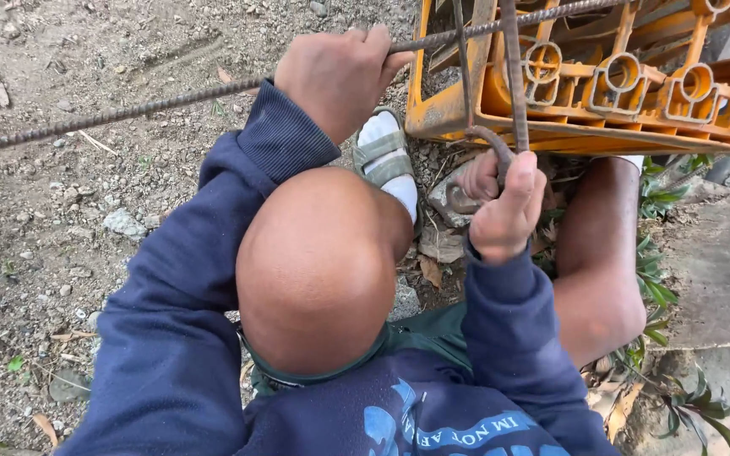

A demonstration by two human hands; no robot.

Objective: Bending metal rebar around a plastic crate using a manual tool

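Note:
My left hand (335,74) is closed around a long ribbed steel bar (128,108) that runs from the far left across to an orange plastic crate (635,93). My right hand (500,198) grips the lower end of a second, upright ribbed bar (513,76) where it curves into a bend beside the crate's near edge. I am squatting, with my bare left knee (314,262) between my arms. Both sleeves are dark blue.
A sandalled foot in a white sock (386,156) rests on gravelly dirt below the crate. My right leg (601,245) is at the right. Stones, dry leaves and small green plants (661,287) lie around; a concrete slab (720,262) sits at the right.

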